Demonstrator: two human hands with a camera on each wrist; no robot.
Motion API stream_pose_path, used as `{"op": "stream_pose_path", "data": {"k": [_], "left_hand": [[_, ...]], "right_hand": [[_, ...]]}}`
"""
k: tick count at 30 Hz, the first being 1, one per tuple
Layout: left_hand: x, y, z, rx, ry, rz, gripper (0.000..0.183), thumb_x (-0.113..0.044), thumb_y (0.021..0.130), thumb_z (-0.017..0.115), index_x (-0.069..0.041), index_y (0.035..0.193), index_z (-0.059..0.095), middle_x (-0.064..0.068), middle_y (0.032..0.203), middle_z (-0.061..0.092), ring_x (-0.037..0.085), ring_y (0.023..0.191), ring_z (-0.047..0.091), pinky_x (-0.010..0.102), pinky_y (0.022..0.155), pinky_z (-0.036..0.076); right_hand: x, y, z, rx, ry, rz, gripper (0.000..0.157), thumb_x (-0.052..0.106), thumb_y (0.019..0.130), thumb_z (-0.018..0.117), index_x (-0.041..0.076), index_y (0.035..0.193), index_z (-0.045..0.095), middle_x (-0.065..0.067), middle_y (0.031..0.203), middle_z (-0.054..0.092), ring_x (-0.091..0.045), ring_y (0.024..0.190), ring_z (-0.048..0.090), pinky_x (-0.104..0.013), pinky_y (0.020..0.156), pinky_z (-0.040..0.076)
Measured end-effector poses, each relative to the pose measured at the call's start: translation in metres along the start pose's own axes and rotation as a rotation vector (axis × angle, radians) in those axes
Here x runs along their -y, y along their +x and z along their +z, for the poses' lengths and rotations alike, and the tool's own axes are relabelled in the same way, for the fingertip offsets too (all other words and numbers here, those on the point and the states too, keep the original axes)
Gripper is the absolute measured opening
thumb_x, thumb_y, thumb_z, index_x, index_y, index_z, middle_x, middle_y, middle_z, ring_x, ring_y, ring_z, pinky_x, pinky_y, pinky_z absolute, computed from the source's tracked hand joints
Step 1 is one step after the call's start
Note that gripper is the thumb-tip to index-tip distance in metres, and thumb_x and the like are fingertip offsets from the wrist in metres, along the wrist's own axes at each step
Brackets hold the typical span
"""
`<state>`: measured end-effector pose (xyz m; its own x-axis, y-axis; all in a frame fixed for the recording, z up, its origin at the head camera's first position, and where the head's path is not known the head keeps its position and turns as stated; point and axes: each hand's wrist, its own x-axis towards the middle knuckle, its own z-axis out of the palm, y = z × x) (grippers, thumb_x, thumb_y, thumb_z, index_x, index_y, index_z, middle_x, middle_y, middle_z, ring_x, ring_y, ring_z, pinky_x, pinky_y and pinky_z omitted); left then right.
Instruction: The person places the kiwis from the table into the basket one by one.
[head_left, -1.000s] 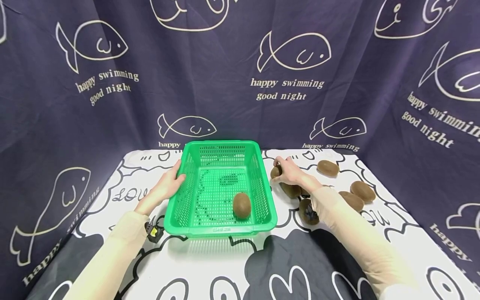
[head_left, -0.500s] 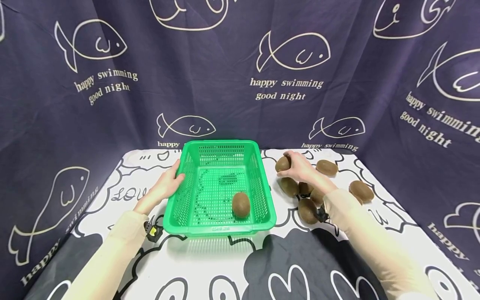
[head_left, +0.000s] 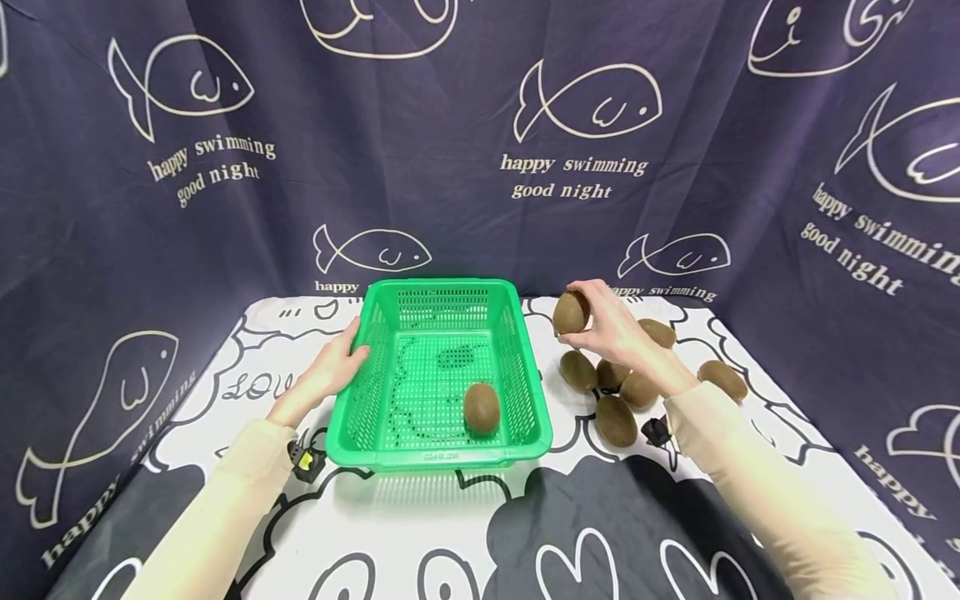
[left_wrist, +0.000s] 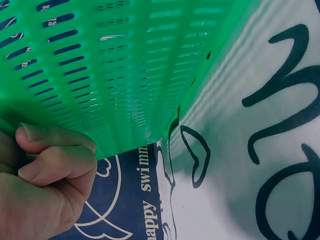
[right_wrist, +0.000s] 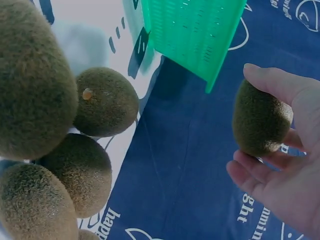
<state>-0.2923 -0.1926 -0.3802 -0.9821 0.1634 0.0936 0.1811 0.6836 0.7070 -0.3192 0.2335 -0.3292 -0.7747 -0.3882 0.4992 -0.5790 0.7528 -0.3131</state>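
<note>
Kiwifruit [head_left: 572, 313] is observed in the right hand [head_left: 606, 325], raised above the tablecloth [head_left: 405, 542], just beyond the right side of the green perforated plastic basket [head_left: 442, 458]. Against the frame half a second earlier, no shift is noted in the left hand [head_left: 333, 367], the basket or the single kiwifruit inside it [head_left: 482, 409], which lies near the front right corner. The held kiwifruit has been lifted higher, and the loose kiwifruits [head_left: 617, 421] lying to the right of the basket have been further uncovered.

"happy swimming" and "good night" are printed repeatedly beneath fish outlines on the dark blue curtain [head_left: 457, 200]. Letters starting "LO" can be read on the tablecloth at left, partly covered. Marks on the basket's front rim are too small to be read.

The basket's left rim is gripped by the curled fingers of the left hand. The right forearm is extended over the loose kiwifruits; the raised kiwifruit is pinched between thumb and fingertips, its sides left exposed.
</note>
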Motion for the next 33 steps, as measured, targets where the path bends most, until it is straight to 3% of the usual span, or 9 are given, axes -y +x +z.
{"op": "stream_pose_path", "data": {"k": [5,14,33], "left_hand": [[0.000,0.000,0.000,-0.005,0.004,0.002,0.065,-0.013,0.099,0.039,0.003,0.153,0.008,0.035,0.147,0.034,0.048,0.127,0.046,0.057,0.108,0.036],[-0.001,-0.001,0.000,-0.002,0.008,-0.003,0.065,-0.016,0.099,0.039,0.002,0.153,0.008,0.036,0.146,0.035,0.049,0.126,0.047,0.058,0.106,0.037],[-0.002,0.000,0.000,0.004,0.007,-0.019,0.065,-0.014,0.099,0.039,0.002,0.153,0.006,0.034,0.149,0.030,0.047,0.131,0.042,0.057,0.111,0.033]], "right_hand": [[0.002,-0.002,0.002,-0.018,-0.021,-0.045,0.077,0.016,0.061,0.089,-0.004,0.126,0.051,-0.020,0.121,0.055,-0.033,0.112,0.052,-0.049,0.096,0.045],[0.007,-0.003,0.005,0.010,-0.014,-0.046,0.075,0.019,0.064,0.088,-0.002,0.126,0.051,-0.018,0.125,0.054,-0.032,0.115,0.051,-0.048,0.098,0.044],[0.050,0.013,0.025,0.117,0.062,-0.111,0.073,0.023,0.066,0.088,0.002,0.126,0.053,-0.014,0.123,0.056,-0.029,0.111,0.055,-0.044,0.096,0.047]]}}
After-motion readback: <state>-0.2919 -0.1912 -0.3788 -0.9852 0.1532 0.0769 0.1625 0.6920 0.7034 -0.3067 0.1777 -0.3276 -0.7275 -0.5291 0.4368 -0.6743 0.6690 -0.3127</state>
